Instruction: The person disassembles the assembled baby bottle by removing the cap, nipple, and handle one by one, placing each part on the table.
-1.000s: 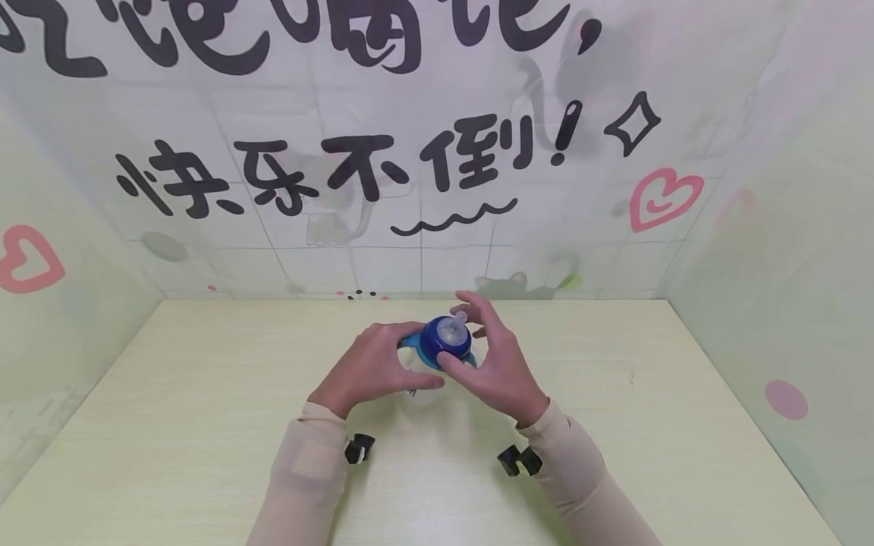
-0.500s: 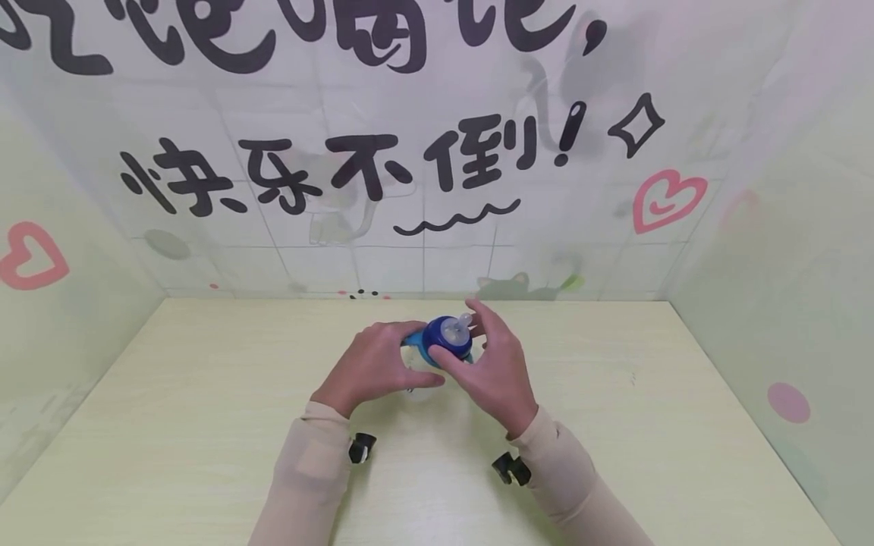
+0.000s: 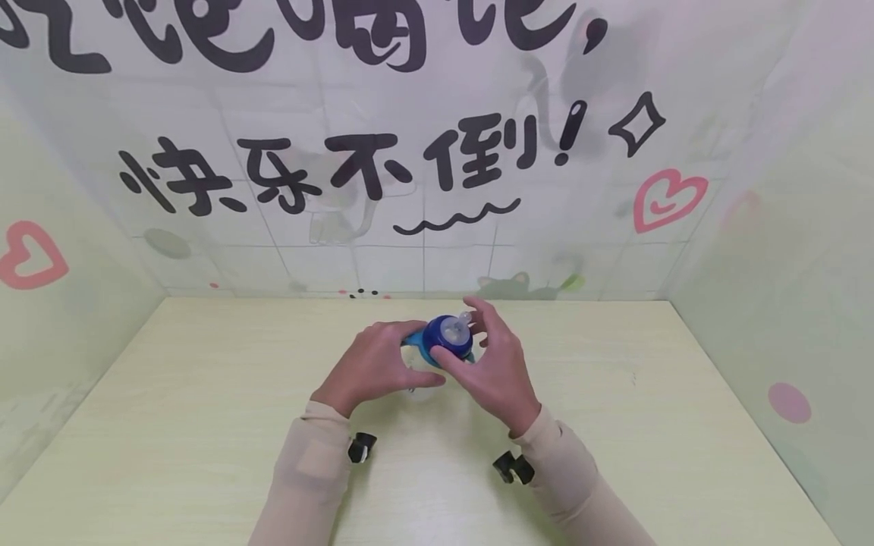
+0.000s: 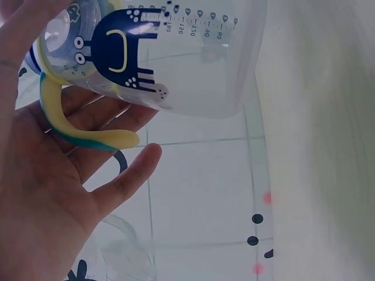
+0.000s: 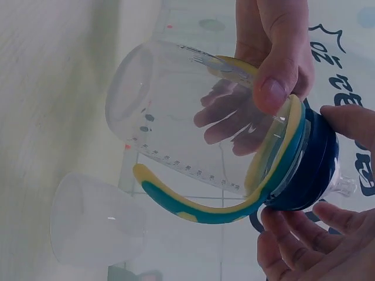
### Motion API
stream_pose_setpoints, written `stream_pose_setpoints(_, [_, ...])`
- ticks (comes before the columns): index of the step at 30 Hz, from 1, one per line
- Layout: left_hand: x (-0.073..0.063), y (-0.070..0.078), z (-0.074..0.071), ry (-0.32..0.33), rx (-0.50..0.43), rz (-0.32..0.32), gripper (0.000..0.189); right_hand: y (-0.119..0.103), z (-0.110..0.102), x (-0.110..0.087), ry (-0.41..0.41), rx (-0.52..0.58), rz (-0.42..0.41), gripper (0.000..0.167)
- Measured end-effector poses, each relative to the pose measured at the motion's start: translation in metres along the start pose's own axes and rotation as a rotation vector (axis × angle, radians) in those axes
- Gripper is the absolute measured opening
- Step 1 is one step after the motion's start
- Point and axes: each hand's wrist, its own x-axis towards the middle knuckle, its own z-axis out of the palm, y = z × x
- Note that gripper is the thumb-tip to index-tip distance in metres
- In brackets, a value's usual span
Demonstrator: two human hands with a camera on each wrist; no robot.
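Observation:
A clear baby bottle (image 5: pixel 176 111) with measuring marks tilts between both hands, its base toward the table. It carries a printed dark blue crab-like figure (image 4: pixel 117 50) and yellow-and-teal handles (image 5: pixel 193 211). My left hand (image 3: pixel 375 364) grips the bottle's body, fingers behind it and thumb in front. At the top, my right hand (image 3: pixel 495 368) pinches the dark blue collar (image 3: pixel 444 334) between thumb and fingers. A clear nipple (image 3: pixel 457 327) sticks up from this collar.
A frosted, translucent cup-shaped cover (image 5: pixel 94 222) stands on the pale wooden table (image 3: pixel 205 425), seen in the right wrist view. Behind the hands rises a printed white wall (image 3: pixel 382 265), with side walls (image 3: pixel 771 303) left and right.
Over the last second my right hand has shifted slightly left and closer round the collar. The left hand and bottle stay nearly still; the last half second shows hardly any movement.

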Motion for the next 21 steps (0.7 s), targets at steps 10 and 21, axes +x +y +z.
stream_pose_setpoints(10, [-0.001,0.0,-0.001,-0.016,-0.143,0.012,0.068,0.006,-0.011,0.005,-0.08,0.169,-0.147,0.07])
stream_pose_setpoints(21, [0.0,0.003,-0.002,-0.021,-0.167,0.021,0.066,0.007,-0.014,0.006,-0.096,0.187,-0.159,0.071])
